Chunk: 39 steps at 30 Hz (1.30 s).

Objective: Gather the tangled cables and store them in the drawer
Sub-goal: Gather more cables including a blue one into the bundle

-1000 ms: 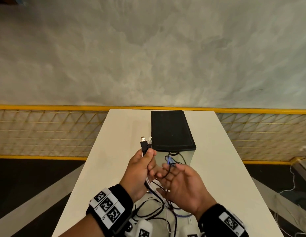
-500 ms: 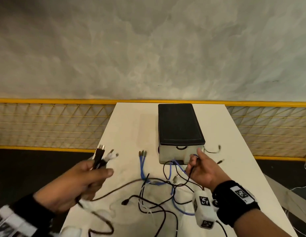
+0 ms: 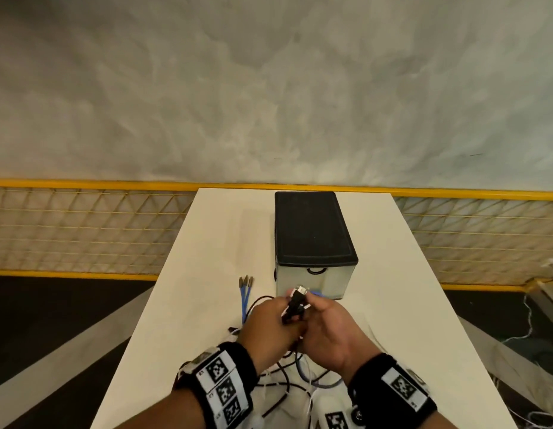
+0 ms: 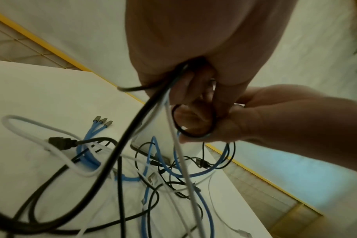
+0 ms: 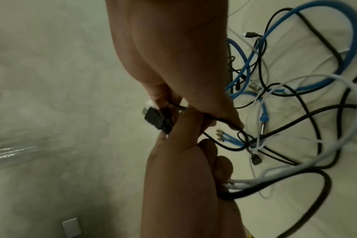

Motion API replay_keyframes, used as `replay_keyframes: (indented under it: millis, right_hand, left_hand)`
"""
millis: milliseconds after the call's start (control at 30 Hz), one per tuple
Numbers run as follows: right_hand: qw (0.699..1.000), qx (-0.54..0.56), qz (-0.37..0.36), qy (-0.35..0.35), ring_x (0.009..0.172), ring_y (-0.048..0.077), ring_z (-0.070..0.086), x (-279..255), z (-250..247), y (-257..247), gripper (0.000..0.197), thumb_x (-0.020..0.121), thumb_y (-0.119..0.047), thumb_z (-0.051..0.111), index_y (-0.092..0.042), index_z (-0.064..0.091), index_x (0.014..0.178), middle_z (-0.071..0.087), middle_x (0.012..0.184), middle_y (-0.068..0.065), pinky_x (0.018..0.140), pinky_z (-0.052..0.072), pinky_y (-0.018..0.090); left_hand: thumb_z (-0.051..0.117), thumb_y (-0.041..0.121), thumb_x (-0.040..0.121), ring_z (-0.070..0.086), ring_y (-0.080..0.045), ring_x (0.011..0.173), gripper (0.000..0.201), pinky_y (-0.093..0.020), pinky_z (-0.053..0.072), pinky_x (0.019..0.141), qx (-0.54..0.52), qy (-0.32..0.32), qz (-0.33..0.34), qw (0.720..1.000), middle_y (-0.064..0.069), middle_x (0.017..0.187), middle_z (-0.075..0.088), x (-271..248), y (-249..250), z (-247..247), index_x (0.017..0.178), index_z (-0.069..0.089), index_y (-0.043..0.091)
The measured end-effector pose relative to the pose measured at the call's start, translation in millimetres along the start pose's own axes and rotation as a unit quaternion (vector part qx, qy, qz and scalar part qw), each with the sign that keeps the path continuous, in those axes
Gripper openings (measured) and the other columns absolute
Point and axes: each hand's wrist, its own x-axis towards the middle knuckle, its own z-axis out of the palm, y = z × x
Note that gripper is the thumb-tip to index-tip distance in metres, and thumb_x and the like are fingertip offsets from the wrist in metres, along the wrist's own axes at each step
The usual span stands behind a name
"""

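A white surface (image 3: 207, 274) carries a drawer box (image 3: 312, 239) with a black top and a pale, shut front, standing toward the far end, right of the middle line. Just in front of the box, both hands meet above the surface. The left hand (image 3: 269, 323) has its fingers (image 4: 185, 90) curled round a bunch of cables, a thick black one and white ones, which run down from the fist to the heap below. The right hand (image 3: 327, 332) touches the left, and its fingers (image 5: 159, 93) pinch a black plug (image 3: 297, 300) and a thin black loop of cable (image 4: 194, 122) held up just before the box's front. The cables (image 4: 145, 169), black, white and blue, lie tangled on the surface in front of the box, under and behind the hands, on the near side. Three blue leads with metal tips (image 3: 246, 281) lie flat to the left of the box's front, pointing away from the person. A second black plug (image 4: 61, 142) rests on the surface among the white and blue strands, left of the heap's middle.
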Motion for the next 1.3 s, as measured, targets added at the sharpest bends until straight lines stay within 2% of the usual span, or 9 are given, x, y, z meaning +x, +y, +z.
replay_keyframes:
  millis: [167, 333, 433, 500, 567, 733, 933, 1067, 1300]
  right_hand:
    - [0.997, 0.056, -0.005, 0.051, 0.07, 0.026, 0.074, 11, -16, -22, 0.056, 0.101, -0.02, 0.037, -0.002, 0.074, 0.064, 0.076, 0.077, 0.014, 0.071, 0.056, 0.043]
    - [0.989, 0.096, -0.03, 0.11, 0.063, 0.021, 0.075, 15, -40, -46, 0.051, 0.103, -0.028, 0.037, -0.007, 0.067, 0.068, 0.072, 0.062, 0.005, 0.059, 0.061, 0.041]
    - [0.992, 0.063, -0.016, 0.107, 0.068, 0.021, 0.076, 13, -35, -37, 0.042, 0.104, -0.035, 0.036, -0.014, 0.061, 0.078, 0.073, 0.064, 0.005, 0.068, 0.059, 0.04]
    - [0.994, 0.04, -0.011, 0.099, 0.073, 0.023, 0.076, 12, -31, -25, 0.04, 0.104, -0.035, 0.036, -0.015, 0.062, 0.082, 0.075, 0.074, 0.008, 0.078, 0.052, 0.045]
    - [0.996, 0.032, -0.008, 0.082, 0.076, 0.024, 0.076, 8, -23, -14, 0.036, 0.103, -0.036, 0.036, -0.016, 0.063, 0.089, 0.076, 0.087, 0.01, 0.079, 0.049, 0.046]
    - [0.999, 0.026, 0.007, 0.024, 0.086, 0.031, 0.066, -7, 7, -4, 0.036, 0.1, -0.035, 0.041, -0.013, 0.068, 0.108, 0.071, 0.095, 0.017, 0.077, 0.05, 0.043]
    - [0.998, 0.025, -0.03, 0.044, 0.083, 0.028, 0.075, -14, -17, -31, 0.014, 0.099, -0.022, 0.045, -0.017, 0.057, 0.096, 0.075, 0.096, 0.014, 0.077, 0.05, 0.046]
    - [0.993, -0.111, -0.044, 0.017, 0.09, 0.029, 0.072, -27, -31, -40, 0.012, 0.098, -0.022, 0.053, -0.014, 0.059, 0.105, 0.074, 0.096, 0.013, 0.074, 0.055, 0.045]
    - [0.822, -0.558, 0.001, -0.116, 0.069, 0.009, 0.061, -56, -49, 2, 0.017, 0.083, -0.009, 0.062, -0.021, 0.073, 0.088, 0.07, 0.08, 0.001, 0.058, 0.045, 0.019]
  left_hand:
    - [0.075, 0.022, 0.065, 0.05, -0.004, 0.057, 0.017, -0.025, 0.039, 0.06, -0.006, -0.124, -0.053, 0.991, 0.011, 0.059, 0.055, -21, -9, -22, 0.059, 0.059, 0.024]
    - [0.08, 0.024, 0.072, 0.057, 0.006, 0.06, 0.014, -0.014, 0.041, 0.062, 0.058, -0.314, -0.105, 0.942, 0.017, 0.057, 0.062, -61, -24, -75, 0.068, 0.067, 0.026]
    - [0.084, 0.034, 0.067, 0.05, -0.009, 0.052, 0.023, -0.023, 0.038, 0.052, 0.009, -0.187, -0.13, 0.974, 0.009, 0.053, 0.053, -64, -29, -90, 0.064, 0.063, 0.024]
    - [0.081, 0.025, 0.076, 0.029, -0.01, 0.045, 0.03, -0.025, 0.022, 0.044, -0.13, -0.035, -0.149, 0.98, 0.008, 0.052, 0.036, -54, -21, -86, 0.068, 0.053, 0.018]
    - [0.078, 0.017, 0.079, 0.03, -0.007, 0.043, 0.03, -0.022, 0.023, 0.043, -0.174, 0.032, -0.093, 0.98, 0.01, 0.052, 0.037, -39, -1, -72, 0.072, 0.049, 0.015]
    - [0.078, 0.014, 0.073, 0.062, 0.003, 0.065, 0.014, -0.022, 0.051, 0.066, -0.104, -0.013, -0.015, 0.994, 0.012, 0.071, 0.069, -17, 18, -11, 0.08, 0.069, 0.021]
    - [0.082, 0.013, 0.067, 0.044, -0.012, 0.056, 0.025, -0.022, 0.035, 0.054, -0.117, -0.072, -0.091, 0.986, 0.004, 0.058, 0.051, -34, -6, -18, 0.061, 0.059, 0.02]
    - [0.084, 0.009, 0.07, 0.046, -0.003, 0.045, 0.026, -0.015, 0.035, 0.049, -0.11, -0.074, -0.127, 0.983, 0.01, 0.048, 0.055, -52, -24, -37, 0.06, 0.061, 0.018]
    - [0.082, 0.019, 0.076, 0.026, -0.009, 0.042, 0.039, -0.024, 0.017, 0.044, -0.193, 0.008, -0.162, 0.968, 0.007, 0.049, 0.032, -61, -27, -56, 0.066, 0.044, 0.018]
